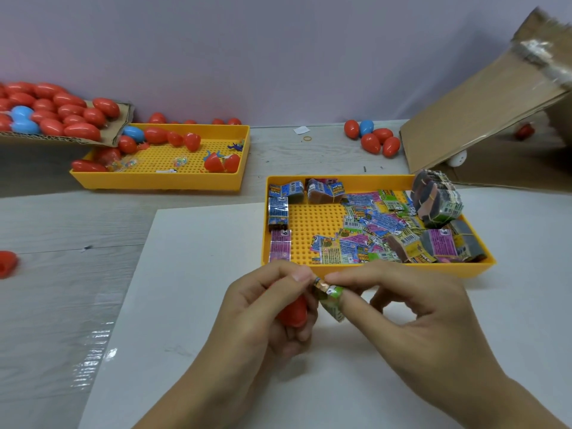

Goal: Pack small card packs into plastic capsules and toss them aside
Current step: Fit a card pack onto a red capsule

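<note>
Both of my hands meet: left hand (263,308) grips a red plastic capsule half (292,314), its mouth seemingly facing right toward the small folded green card pack (331,300) pinched in my right hand (411,308).

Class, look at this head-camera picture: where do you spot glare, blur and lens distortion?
Head view: glare streaks the plastic film at lower left and the tape on the cardboard flap; that flap's top edge is blurred; the wide lens bends the table's far edge; lighting is soft, with faint shadows.
</note>
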`<state>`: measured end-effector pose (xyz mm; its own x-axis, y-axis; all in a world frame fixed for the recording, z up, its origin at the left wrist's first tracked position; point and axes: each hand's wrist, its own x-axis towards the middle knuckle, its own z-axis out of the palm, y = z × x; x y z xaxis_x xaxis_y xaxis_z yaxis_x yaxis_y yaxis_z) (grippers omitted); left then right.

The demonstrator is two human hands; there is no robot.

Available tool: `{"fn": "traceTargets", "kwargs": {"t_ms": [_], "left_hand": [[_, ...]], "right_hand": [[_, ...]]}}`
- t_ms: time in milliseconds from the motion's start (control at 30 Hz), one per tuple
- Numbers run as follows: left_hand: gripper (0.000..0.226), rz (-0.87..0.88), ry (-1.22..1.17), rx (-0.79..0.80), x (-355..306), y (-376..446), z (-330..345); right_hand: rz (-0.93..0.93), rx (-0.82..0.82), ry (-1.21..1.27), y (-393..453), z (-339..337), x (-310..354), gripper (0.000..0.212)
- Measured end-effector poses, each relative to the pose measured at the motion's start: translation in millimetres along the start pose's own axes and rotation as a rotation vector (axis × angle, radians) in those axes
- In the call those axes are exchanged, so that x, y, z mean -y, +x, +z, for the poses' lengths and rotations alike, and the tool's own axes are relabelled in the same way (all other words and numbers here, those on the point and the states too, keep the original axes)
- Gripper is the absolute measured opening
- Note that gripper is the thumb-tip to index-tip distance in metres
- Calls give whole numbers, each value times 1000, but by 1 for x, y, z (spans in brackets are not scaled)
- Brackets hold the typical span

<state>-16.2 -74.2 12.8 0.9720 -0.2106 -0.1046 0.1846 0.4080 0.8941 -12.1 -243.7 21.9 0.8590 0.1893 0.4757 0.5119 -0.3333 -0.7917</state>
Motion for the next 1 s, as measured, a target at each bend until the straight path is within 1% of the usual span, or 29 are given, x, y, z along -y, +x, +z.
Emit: {"fn": "traceTargets", "kwargs": {"t_ms": [67, 133, 200, 300, 367, 433, 533, 700, 900, 1000], "left_hand": [[25, 17, -123, 35, 1, 1, 0], [30, 73, -168, 31, 2, 3, 0], [35, 173, -82, -11, 5, 3, 0], [32, 345, 164, -37, 9, -1, 3], [27, 382, 237, -82, 9, -4, 5], [25, 386, 252, -86, 8, -4, 6], [30, 359, 257, -94, 8, -4, 5], [36, 346, 268, -66, 6, -4, 4], [32, 333, 280, -75, 7, -3, 3], [30, 341, 290, -70, 9, -3, 3]], "right_hand": [[53, -30, 49, 1, -1, 0, 11], [124, -55, 115, 1, -1, -1, 9], [178, -68, 168, 2, -2, -2, 16], [177, -63, 176, 3, -1, 0, 13], [170, -73, 163, 4, 0, 0, 13], [156, -74, 147, 3, -1, -1, 17], [134, -50, 138, 3, -1, -1, 29], [91, -39, 133, 3, -1, 0, 18], [65, -75, 125, 1, -3, -1, 23], [38, -77, 100, 2, -4, 0, 22]]}}
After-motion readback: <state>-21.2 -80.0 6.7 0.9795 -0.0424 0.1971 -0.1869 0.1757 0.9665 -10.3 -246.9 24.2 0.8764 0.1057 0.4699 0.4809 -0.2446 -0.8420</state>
